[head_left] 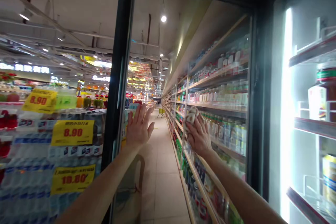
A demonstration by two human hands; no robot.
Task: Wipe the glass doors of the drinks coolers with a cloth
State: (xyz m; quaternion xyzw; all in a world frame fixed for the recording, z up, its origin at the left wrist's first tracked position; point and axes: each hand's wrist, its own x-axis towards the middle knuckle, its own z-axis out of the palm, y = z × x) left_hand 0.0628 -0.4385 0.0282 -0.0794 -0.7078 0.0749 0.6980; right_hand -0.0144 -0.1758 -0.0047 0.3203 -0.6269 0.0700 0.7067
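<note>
Against the glass door [162, 147], the right hand [201, 134] presses a bunched cloth [192, 114], fingers spread over it; the left hand [139, 126], grip wide, holds nothing.

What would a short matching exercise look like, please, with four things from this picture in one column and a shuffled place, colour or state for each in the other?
Things:
1. left hand
2. patterned cloth
3. price signs
4. door frame

Places, colours or states:
A. black
B. under the fingers of the right hand
C. fingers spread, no cloth in it
D. yellow, with red figures

Right pairs: 1-C, 2-B, 3-D, 4-A.
</note>
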